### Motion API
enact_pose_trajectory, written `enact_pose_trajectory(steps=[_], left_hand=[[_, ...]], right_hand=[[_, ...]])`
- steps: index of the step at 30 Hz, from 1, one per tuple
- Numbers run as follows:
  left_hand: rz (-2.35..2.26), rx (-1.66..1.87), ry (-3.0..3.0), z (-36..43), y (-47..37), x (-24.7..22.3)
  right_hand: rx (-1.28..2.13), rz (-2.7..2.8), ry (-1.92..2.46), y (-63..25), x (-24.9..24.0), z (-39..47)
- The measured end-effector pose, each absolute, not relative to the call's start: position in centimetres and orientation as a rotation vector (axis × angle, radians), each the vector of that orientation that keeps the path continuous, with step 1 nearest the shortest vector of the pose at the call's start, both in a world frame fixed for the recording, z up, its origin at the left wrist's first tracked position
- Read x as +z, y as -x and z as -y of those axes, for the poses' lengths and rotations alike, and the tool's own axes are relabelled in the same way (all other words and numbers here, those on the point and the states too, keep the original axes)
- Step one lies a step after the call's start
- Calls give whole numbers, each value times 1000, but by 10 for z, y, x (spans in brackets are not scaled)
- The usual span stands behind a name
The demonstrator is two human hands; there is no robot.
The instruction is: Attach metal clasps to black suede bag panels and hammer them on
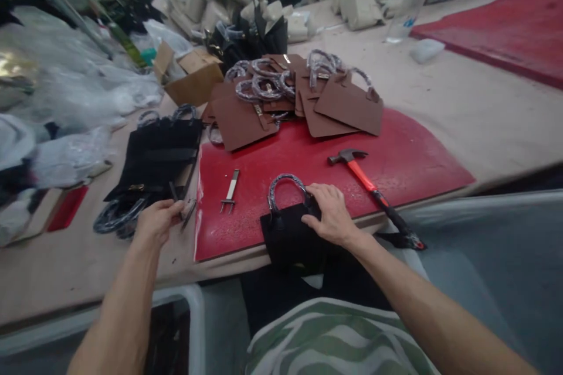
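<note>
At the front edge of the red mat, my right hand [329, 214] grips a black handbag panel [285, 234], thumb on its face and fingers by the base of its plastic-wrapped handle [285, 179]. The panel's lower part hangs over the table edge. My left hand [158, 220] is closed in a pinch left of the mat, with a thin dark piece [173, 190] at its fingertips; what it grips is not clear. Thin dark metal tools [189, 214] lie beside those fingers. Between the hands, a pronged punch [230, 190] rests on the red mat [255, 181].
A claw hammer [363, 176] lies right of the panel, its handle past the mat's edge. Behind are brown handbag panels [241, 120] in a pile. Black panels [153, 152] lie at left, near a cardboard box [193, 79]. Grey bins [497, 246] stand below the table.
</note>
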State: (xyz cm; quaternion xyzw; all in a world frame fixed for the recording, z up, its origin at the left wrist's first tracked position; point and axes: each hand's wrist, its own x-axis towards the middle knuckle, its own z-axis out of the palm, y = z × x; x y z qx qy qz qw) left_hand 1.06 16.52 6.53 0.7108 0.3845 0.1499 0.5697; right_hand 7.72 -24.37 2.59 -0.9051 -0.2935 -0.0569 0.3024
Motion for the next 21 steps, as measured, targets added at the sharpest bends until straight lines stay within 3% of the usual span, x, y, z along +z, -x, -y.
enact_pose_trajectory(steps=[5, 10, 21], left_hand=[[-575, 366, -1271, -63, 10, 60], [-400, 353, -1255, 44, 12, 41], [-190, 398, -1713, 72, 11, 22]], right_hand=[[-132, 765, 2386, -75, 29, 243], [-125, 776, 2393, -75, 28, 243], [-128, 771, 2353, -74, 30, 245]])
